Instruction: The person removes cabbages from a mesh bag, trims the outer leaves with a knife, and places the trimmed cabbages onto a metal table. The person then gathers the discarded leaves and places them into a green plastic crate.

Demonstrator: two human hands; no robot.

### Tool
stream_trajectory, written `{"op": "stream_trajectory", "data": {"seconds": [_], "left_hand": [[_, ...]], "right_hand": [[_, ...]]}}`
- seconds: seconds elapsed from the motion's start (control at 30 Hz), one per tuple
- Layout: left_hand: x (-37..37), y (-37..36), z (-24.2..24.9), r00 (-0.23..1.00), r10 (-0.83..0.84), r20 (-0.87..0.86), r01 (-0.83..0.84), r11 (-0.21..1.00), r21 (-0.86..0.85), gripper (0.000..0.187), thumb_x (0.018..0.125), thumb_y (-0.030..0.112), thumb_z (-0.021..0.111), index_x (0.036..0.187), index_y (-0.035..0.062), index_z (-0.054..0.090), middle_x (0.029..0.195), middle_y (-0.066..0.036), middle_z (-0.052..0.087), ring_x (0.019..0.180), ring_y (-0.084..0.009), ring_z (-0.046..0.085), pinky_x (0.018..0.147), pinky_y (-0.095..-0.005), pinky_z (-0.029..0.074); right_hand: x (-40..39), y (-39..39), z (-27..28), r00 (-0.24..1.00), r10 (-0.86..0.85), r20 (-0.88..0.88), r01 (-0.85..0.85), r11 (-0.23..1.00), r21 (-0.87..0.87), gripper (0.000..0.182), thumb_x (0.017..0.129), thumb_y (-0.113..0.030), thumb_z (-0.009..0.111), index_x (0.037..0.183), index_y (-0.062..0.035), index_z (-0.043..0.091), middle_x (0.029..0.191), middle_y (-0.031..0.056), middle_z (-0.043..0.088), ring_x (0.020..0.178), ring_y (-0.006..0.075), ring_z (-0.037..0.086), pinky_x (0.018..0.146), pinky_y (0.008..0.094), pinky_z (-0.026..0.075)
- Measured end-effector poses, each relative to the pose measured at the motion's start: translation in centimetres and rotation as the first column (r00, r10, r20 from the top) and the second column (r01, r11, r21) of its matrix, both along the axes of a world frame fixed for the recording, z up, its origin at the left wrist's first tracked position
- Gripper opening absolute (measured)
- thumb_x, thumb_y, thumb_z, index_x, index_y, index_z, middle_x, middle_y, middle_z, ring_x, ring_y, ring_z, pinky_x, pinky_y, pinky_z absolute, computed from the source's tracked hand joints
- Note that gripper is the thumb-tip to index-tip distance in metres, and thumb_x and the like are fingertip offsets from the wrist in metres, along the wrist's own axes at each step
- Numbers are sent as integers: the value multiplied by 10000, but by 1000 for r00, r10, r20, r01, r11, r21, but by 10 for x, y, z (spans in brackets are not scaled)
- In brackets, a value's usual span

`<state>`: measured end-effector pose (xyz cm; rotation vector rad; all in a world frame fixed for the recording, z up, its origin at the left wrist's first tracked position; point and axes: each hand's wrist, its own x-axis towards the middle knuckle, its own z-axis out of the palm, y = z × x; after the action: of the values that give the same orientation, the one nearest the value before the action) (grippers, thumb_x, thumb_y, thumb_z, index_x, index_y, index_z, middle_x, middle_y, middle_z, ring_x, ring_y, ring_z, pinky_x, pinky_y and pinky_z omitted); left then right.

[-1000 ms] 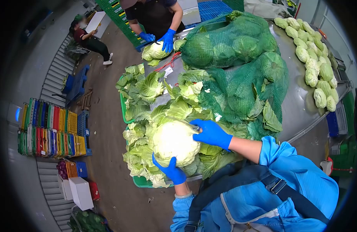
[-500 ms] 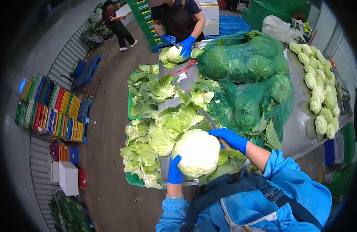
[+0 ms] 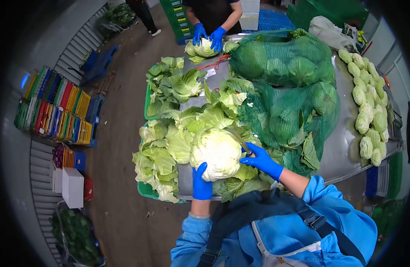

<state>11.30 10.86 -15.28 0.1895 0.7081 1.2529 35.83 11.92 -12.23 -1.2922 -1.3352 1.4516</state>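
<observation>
Gripping 1 cabbage (image 3: 216, 153) (L hand (image 3: 202, 183)), 1 knife (image 3: 240, 141) (R hand (image 3: 263, 162)), nr 2 net bags (image 3: 283, 60)

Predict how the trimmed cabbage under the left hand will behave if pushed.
The cabbage looks round, so it would probably roll. Its tightly packed head suggests stiffness and some heft. The loose outer leaves, thin and curled, would likely flop or crumple instead.

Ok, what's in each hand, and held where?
Left hand: cabbage, at its lower left side, thumb toward the front. Right hand: curved knife, by its handle.
</observation>
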Motion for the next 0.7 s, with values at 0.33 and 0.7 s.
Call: {"op": "stream_trajectory", "data": {"seconds": [0.33, 0.7], "left_hand": [[-25, -19, 40, 856, -188, -481, 165, 982, -88, 688, 699, -17, 728, 1326, 13, 445, 1230, -119, 567, 1128, -232, 555, 948, -335, 463], [-35, -32, 35, 817, -371, -442, 316, 928, -196, 691, 704, -3, 741, 1326, 6, 440, 1233, -119, 561, 1128, -233, 549, 949, -349, 461]], "right_hand": [[-10, -11, 48, 530, 227, 817, -623, 758, 193, 492, 949, -325, 444, 1429, -238, 374, 927, 63, 582, 704, 276, 589, 566, 402, 490], [-16, -24, 41, 367, 214, 905, -755, 636, 156, 618, 865, -212, 520, 1447, -306, 336, 801, 78, 543, 573, 261, 576, 495, 391, 487]]}}
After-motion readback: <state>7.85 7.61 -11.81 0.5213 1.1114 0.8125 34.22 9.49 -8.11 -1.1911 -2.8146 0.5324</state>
